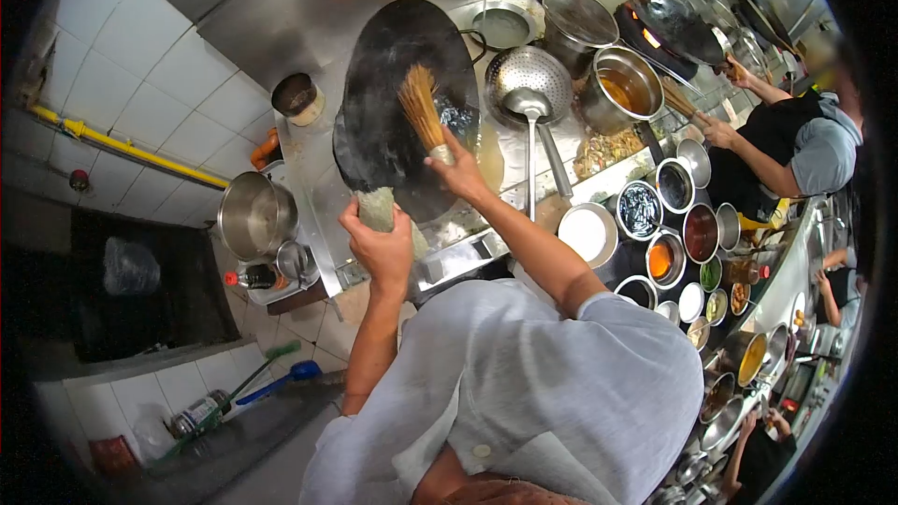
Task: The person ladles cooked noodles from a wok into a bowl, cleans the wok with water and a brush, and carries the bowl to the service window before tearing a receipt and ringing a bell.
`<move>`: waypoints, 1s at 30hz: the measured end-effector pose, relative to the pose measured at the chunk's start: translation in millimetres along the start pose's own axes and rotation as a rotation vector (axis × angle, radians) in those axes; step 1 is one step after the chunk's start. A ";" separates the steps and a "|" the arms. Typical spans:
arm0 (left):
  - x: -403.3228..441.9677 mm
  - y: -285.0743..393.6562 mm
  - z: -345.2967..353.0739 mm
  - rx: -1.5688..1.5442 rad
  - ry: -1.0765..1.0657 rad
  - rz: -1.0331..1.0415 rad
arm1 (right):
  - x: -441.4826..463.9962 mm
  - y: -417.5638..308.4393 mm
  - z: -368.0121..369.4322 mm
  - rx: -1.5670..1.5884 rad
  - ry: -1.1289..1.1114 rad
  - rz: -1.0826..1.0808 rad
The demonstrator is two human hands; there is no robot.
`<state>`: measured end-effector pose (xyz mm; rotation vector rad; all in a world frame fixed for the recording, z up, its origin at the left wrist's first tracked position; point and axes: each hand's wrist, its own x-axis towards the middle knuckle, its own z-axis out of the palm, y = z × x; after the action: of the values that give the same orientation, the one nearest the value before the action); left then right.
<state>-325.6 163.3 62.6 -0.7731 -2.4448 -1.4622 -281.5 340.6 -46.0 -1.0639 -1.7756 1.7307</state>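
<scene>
One curled right grip clasps a brush inside a black wok; the left grip pinches a grey cloth at its near rim. Brushing looks underway, unfinished: water glistens in the wok.

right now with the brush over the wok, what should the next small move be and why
Probably a short sweep of the brush across the inside of the wok: the right hand grips its handle end, and its bristles point over the dark inner surface. The left hand holds a cloth at the near rim, so it could likely steady the pan.
</scene>
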 end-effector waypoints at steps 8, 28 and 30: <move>-12.6 -17.4 -0.1 -0.043 0.023 0.050 | -84.9 -29.0 -19.1 -0.647 -0.379 -0.293; -13.9 -102.0 19.6 -0.635 0.011 -0.936 | -118.0 142.2 -86.1 -0.732 0.335 0.036; -21.7 -126.6 52.7 -0.684 0.032 -0.916 | -136.8 188.0 -92.6 -0.793 0.451 0.274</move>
<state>-368.2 153.6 -69.2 0.4167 -2.3454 -2.6411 -86.6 279.3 -190.6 -1.9047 -2.0945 0.7567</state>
